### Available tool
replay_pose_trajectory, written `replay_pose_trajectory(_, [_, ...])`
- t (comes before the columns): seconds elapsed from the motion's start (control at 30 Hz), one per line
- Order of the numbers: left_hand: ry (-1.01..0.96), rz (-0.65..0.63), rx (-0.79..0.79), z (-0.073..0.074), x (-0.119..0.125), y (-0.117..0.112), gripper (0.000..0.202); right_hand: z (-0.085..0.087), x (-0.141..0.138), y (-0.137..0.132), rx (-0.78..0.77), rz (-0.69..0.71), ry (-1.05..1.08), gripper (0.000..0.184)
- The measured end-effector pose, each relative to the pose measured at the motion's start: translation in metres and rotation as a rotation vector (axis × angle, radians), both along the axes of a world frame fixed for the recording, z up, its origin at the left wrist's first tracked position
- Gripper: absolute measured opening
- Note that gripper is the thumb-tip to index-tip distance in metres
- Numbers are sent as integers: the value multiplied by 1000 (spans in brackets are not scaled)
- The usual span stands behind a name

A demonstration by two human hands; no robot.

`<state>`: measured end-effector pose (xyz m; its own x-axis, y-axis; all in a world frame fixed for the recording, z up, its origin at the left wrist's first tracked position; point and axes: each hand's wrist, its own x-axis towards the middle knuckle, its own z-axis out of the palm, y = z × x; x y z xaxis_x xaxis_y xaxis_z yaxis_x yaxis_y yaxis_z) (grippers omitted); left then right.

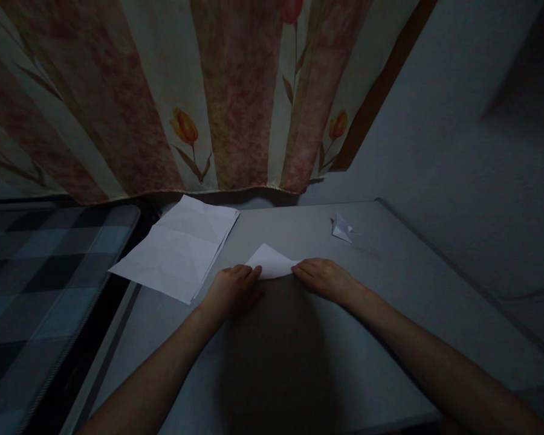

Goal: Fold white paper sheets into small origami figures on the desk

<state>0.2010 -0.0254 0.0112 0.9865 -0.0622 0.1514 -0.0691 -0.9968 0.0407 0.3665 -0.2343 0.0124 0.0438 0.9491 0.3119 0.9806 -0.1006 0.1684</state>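
Observation:
A folded sheet of white paper [272, 263], triangular in outline with its point away from me, lies on the pale table [376, 356]. My left hand [238, 285] grips its left corner, thumb and fingers closed at the edge. At the right corner, my right hand [321, 275] pinches the paper with its fingers together. The corners themselves are hidden under the fingers. Beyond my right hand sits a small folded paper figure [343, 228], untouched by either hand.
A stack of creased white sheets [181, 248] lies at the left, reaching over the table's edge. Past a dark gap stands a checked mattress [40, 290]. A striped tulip curtain [236, 90] hangs behind the table, and a bare wall [471, 199] rises at the right.

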Motion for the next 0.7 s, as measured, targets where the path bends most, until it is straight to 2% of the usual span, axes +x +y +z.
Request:
replay_pose_trajectory(0.1, [-44,40,22,-6,4,-1,47,16,-1,7,106,104,-23,25])
replay_pose_trajectory(0.23, [-124,88,-52,-13,7,2,37,29,-10,16,355,156,-14,25])
replay_pose_trajectory(0.33, [-219,201,-280,-11,7,3,34,28,-23,27,656,8,50,30])
replay_pose_trajectory(0.4, [-270,258,-479,-5,7,3,33,25,-34,36,771,-104,178,32])
replay_pose_trajectory(0.47, [-299,275,-657,1,7,2,33,22,-45,47,724,-120,404,35])
replay_pose_trajectory(0.53, [-321,263,-801,6,9,0,34,20,-53,58,618,-70,646,38])
replay_pose_trajectory(0.7, [-307,145,-1094,8,12,-1,40,14,-64,82,534,-101,1079,44])
